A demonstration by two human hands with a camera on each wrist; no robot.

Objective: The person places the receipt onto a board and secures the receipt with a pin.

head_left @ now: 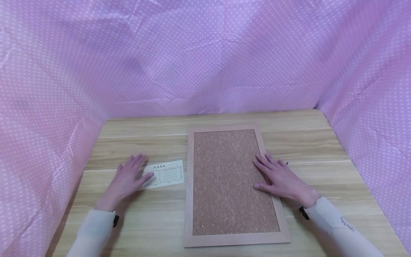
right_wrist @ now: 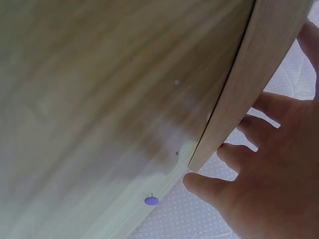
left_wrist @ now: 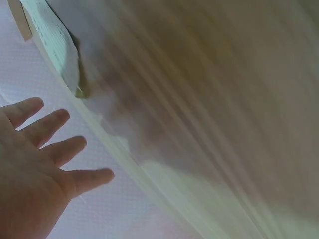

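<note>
A cork board (head_left: pixel 229 185) with a pale wooden frame lies flat on the table. My right hand (head_left: pixel 280 180) is over its right side, fingers spread and fairly straight, holding nothing; whether they touch the frame I cannot tell. In the right wrist view, a purple thumbtack (right_wrist: pixel 151 200) lies on the tabletop near that hand. To the board's left lies a printed paper form (head_left: pixel 167 173) with a ruled grid. My left hand (head_left: pixel 126 182) is at the form's left end, covering part of it. Its fingers are spread in the left wrist view and appear apart from the paper.
The wood-grain table (head_left: pixel 144 221) has rounded far corners. Pink polka-dot cloth (head_left: pixel 205 64) hangs behind it and along both sides. Bare tabletop shows to the right of the board (head_left: pixel 327 167).
</note>
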